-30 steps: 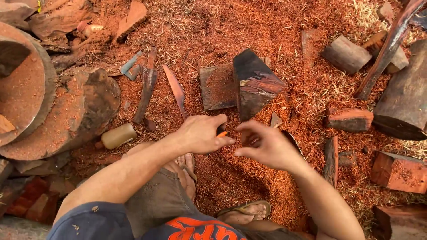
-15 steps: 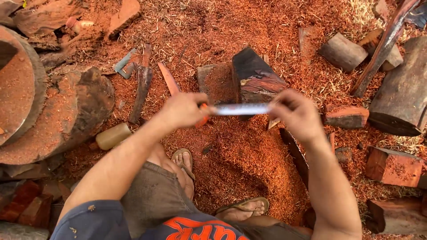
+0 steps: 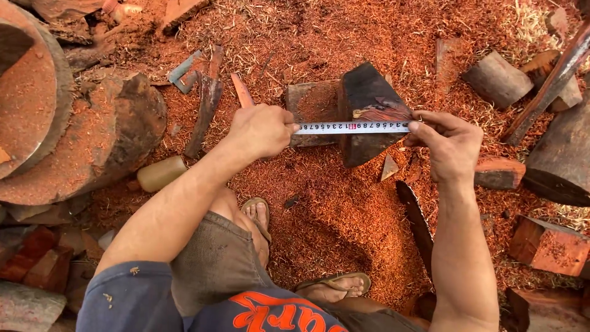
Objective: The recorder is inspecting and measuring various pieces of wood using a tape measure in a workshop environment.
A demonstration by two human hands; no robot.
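Both hands stretch a white measuring tape (image 3: pixel 351 128) level above the ground. My left hand (image 3: pixel 261 130) pinches its left end and my right hand (image 3: pixel 447 142) pinches its right end. The tape runs across a dark wedge-shaped wood block (image 3: pixel 367 114) that stands upright in red sawdust. A flatter squarish wood piece (image 3: pixel 310 107) lies just left of that block, partly behind the tape. My two sandalled feet (image 3: pixel 258 215) rest on the sawdust below the hands.
A big hollowed log (image 3: pixel 31 104) and a round log section (image 3: pixel 117 135) lie at the left, with a pale cylinder (image 3: pixel 161 173) beside them. Wood offcuts (image 3: pixel 498 77) and red blocks (image 3: pixel 547 246) crowd the right. A long dark handle (image 3: pixel 553 80) leans at upper right.
The hands were close together low over the sawdust; they have risen and drawn apart, pulling the tape out to full stretch across the dark block.
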